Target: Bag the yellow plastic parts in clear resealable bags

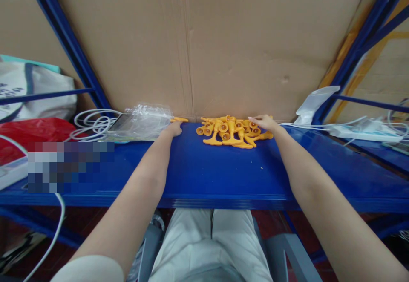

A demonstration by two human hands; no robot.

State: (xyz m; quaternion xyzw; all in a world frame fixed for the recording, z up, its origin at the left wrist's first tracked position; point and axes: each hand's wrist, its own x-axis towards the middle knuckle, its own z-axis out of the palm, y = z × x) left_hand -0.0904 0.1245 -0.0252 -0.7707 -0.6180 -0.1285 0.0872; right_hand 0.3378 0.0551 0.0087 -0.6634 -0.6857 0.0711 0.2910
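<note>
A heap of several small orange plastic parts [234, 132] lies at the back of the blue shelf [223, 175], against a cardboard sheet. My right hand [265, 122] rests on the right side of the heap, fingers reaching left onto the parts. My left hand [174, 128] is left of the heap, closed on a single orange part [179, 119] next to a clear plastic bag [140, 122].
A large cardboard sheet [207, 43] stands behind the shelf. Coiled white cable [92, 124] and a red bag [28, 135] lie at the left. A white power strip [364, 133] with cables and a white pouch [315, 101] are at the right. Blue rack posts frame both sides.
</note>
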